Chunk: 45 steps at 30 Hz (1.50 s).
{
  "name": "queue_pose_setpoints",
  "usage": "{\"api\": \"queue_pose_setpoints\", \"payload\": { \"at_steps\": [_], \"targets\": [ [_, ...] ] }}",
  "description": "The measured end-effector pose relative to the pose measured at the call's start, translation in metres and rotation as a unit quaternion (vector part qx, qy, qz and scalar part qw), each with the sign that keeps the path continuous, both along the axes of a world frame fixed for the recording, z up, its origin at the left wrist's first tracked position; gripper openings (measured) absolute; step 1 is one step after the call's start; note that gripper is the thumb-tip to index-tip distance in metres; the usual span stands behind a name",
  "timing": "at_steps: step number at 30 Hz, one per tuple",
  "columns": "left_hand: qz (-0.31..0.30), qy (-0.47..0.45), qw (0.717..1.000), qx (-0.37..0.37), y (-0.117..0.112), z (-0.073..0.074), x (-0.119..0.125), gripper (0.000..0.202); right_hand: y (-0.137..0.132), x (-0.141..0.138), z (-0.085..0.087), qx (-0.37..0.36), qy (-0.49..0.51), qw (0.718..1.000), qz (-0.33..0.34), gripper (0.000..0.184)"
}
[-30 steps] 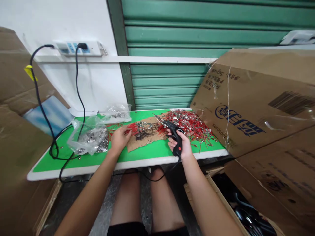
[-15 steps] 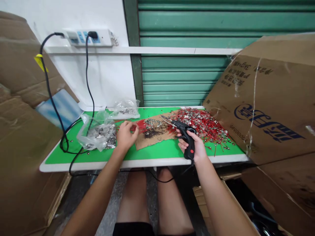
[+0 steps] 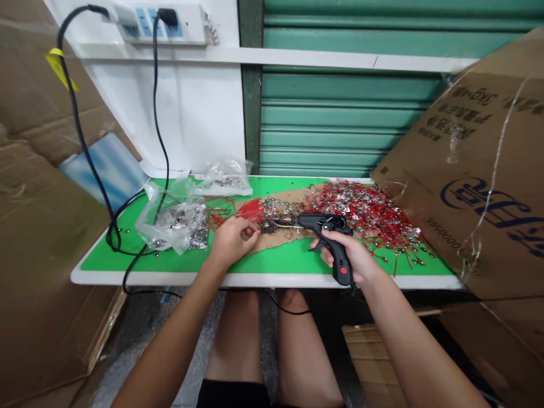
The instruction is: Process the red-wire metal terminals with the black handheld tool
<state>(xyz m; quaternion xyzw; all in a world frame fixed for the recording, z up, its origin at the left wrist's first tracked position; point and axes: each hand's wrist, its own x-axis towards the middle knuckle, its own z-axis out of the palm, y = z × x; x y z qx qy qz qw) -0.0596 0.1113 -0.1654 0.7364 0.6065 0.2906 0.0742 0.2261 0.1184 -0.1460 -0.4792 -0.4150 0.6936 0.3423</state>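
Note:
My right hand [image 3: 343, 252] grips a black soldering gun [image 3: 325, 226], its metal tip pointing left over a cardboard strip [image 3: 272, 241]. My left hand [image 3: 236, 241] is closed in a pinch at the strip's left end; what its fingertips hold, if anything, is too small to make out. Just beyond it lies a row of red wires [image 3: 250, 209] with small silvery metal pieces [image 3: 274, 205] at their right ends. The tool's tip is close to these pieces; whether it touches one I cannot tell. Dark scorch marks cover the middle of the cardboard.
A large heap of red wires with metal pieces [image 3: 361, 209] covers the table's right side. Plastic bags of small metal parts [image 3: 181, 224] lie left and behind. A black cable [image 3: 159, 130] runs from the wall socket [image 3: 187, 25]. Cardboard boxes [image 3: 476, 141] flank the green-topped table [image 3: 110, 258].
The soldering gun has turned from pointing up-left to nearly level, its tip now by the metal pieces. My left hand has come nearer the front of the cardboard. The whole view has shifted.

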Motion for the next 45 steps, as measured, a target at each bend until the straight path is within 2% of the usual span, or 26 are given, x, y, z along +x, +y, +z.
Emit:
{"api": "queue_pose_setpoints", "payload": {
  "at_steps": [21,45],
  "targets": [
    [0.031,-0.002,0.999,-0.028,-0.001,-0.003,-0.002,0.021,0.002,-0.006,0.003,-0.005,-0.044,0.998,0.039,0.039],
    [0.027,-0.023,0.999,-0.019,-0.001,-0.002,-0.001,0.018,-0.002,-0.011,0.008,-0.023,-0.063,0.998,0.015,0.039]
  ]
}}
